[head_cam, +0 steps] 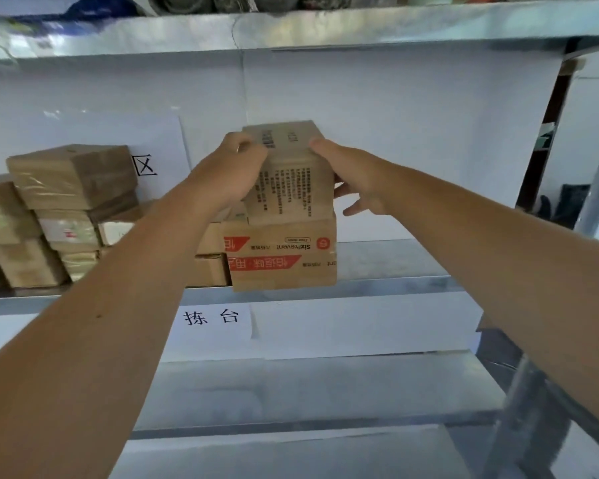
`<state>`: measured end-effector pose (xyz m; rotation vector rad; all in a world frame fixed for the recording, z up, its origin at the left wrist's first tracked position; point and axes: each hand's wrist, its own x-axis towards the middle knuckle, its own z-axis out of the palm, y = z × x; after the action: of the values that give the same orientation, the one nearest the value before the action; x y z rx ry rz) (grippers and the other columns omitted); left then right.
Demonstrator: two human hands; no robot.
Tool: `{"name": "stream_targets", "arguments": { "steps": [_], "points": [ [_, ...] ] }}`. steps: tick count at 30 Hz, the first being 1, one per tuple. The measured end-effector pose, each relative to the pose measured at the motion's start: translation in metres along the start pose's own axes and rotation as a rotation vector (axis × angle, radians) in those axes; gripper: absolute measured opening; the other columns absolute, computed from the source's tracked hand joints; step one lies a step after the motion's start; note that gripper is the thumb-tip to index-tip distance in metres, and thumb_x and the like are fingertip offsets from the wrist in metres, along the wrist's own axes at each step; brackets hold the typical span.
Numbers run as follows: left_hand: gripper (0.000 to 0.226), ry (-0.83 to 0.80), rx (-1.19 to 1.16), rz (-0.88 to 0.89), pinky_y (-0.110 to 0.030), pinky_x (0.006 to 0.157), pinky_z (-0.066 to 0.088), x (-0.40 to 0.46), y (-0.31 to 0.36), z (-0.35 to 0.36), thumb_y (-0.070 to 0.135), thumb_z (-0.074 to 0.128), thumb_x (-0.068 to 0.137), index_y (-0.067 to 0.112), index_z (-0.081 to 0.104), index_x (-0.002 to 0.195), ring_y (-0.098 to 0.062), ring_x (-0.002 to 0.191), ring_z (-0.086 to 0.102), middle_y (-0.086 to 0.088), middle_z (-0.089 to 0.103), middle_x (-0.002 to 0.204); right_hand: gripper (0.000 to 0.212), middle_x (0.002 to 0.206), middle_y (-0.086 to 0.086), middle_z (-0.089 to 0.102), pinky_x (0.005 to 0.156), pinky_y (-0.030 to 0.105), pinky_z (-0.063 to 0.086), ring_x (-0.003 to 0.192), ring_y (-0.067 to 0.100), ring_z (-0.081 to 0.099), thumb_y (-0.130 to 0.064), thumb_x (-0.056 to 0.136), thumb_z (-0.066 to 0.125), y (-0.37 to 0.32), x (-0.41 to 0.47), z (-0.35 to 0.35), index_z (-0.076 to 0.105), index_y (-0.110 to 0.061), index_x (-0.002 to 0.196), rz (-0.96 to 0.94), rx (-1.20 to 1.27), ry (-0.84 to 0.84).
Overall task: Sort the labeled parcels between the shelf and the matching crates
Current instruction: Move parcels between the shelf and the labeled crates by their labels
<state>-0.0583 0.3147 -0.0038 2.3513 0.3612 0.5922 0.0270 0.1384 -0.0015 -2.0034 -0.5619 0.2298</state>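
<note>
Metal shelf, white wall behind: left hand and right hand clasp printed parcel atop red-marked carton. Stacked parcels at left, apparently sorted; crates unseen.

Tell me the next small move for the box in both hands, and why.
Probably let go and draw both hands back. The printed box already sits on the red-marked carton at the shelf edge, roughly square with it, while the left hand and right hand clasp its sides. If it rocks, nudge it level first.
</note>
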Motion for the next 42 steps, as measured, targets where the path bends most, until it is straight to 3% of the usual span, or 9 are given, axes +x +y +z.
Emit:
{"name": "stream_targets", "arguments": {
  "steps": [7,10,13,15,19,22,26,35,42],
  "points": [
    [0.101,0.016,-0.245,0.223,-0.01,0.059,0.049,-0.029,-0.005,0.005,0.015,0.065,0.097,0.05,-0.005,0.161,0.004,0.08,0.069,0.035,0.053,0.103,0.063,0.141,-0.018,0.061,0.097,0.045,0.06,0.118,0.011,0.067,-0.009,0.095,0.069,0.038,-0.035,-0.022,0.049,-0.033,0.15,-0.339,0.099,0.168],
    [0.088,-0.12,-0.413,0.312,-0.022,0.077,0.061,-0.039,-0.001,0.019,-0.01,0.054,0.094,0.047,0.025,0.155,-0.002,0.094,0.075,0.019,0.057,0.126,0.083,0.139,-0.019,0.058,0.083,0.024,0.062,0.116,0.006,0.065,0.01,0.09,0.067,0.069,-0.064,-0.04,0.039,-0.038,0.152,-0.507,-0.047,0.312],
    [0.063,-0.428,-0.833,0.192,-0.053,0.1,0.057,-0.037,0.008,0.038,-0.011,0.03,0.087,0.021,0.055,0.135,-0.035,0.114,0.072,-0.008,0.063,0.121,0.071,0.133,-0.008,0.062,0.101,0.039,0.059,0.119,0.012,0.065,0.023,0.09,0.048,0.105,-0.093,-0.07,0.053,-0.029,0.138,-0.517,0.121,0.287],
    [0.04,-0.561,-0.901,0.158,-0.055,0.098,0.057,-0.033,0.018,0.055,0.018,0.035,0.099,0.011,0.059,0.13,-0.033,0.108,0.07,-0.007,0.059,0.096,0.047,0.126,-0.001,0.069,0.107,0.051,0.053,0.121,0.018,0.066,0.011,0.089,0.043,0.126,-0.114,-0.09,0.066,-0.022,0.114,-0.457,0.346,0.261],
    [0.065,-0.68,-0.775,0.159,-0.033,0.072,0.059,-0.044,0.057,0.11,0.07,0.038,0.099,0.014,0.06,0.124,-0.015,0.094,0.071,0.005,0.074,0.101,0.015,0.125,-0.005,0.074,0.109,0.052,0.048,0.121,0.016,0.069,-0.021,0.109,0.048,0.159,-0.155,-0.121,0.062,-0.026,0.105,-0.362,0.471,0.445],
    [0.038,-0.682,-0.701,0.312,-0.034,0.09,0.055,-0.073,0.085,0.17,0.037,0.055,0.102,0.041,0.05,0.139,-0.005,0.121,0.066,0.023,0.071,0.125,0.029,0.137,-0.01,0.067,0.108,0.043,0.052,0.129,0.013,0.063,-0.033,0.11,0.044,0.178,-0.195,-0.124,0.051,-0.035,0.139,-0.393,0.354,0.518],
    [0.077,-0.688,-0.648,0.534,-0.021,0.101,0.05,-0.124,0.122,0.238,-0.001,0.053,0.102,0.061,0.031,0.143,0.01,0.132,0.051,0.036,0.056,0.138,0.07,0.14,-0.02,0.064,0.094,0.018,0.055,0.128,0.001,0.062,0.002,0.106,0.048,0.217,-0.247,-0.133,0.022,-0.032,0.162,-0.344,0.207,0.583],
    [0.094,-0.75,-0.618,0.634,-0.031,0.105,0.054,-0.203,0.205,0.342,-0.009,0.054,0.098,0.055,0.021,0.156,0.015,0.14,0.038,0.039,0.041,0.151,0.09,0.153,-0.026,0.05,0.104,0.051,0.056,0.139,0.01,0.055,0.005,0.106,0.048,0.304,-0.353,-0.203,0.004,-0.048,0.164,-0.154,0.102,0.804],
    [0.094,-0.799,-0.538,0.661,-0.048,0.102,0.055,-0.244,0.277,0.413,-0.014,0.043,0.089,0.059,0.038,0.149,-0.007,0.137,0.053,0.016,0.053,0.149,0.09,0.148,-0.023,0.028,0.106,0.044,0.053,0.138,0.01,0.042,-0.063,0.077,0.067,0.342,-0.402,-0.259,0.019,-0.059,0.154,0.038,-0.086,1.031]
  ]
}}
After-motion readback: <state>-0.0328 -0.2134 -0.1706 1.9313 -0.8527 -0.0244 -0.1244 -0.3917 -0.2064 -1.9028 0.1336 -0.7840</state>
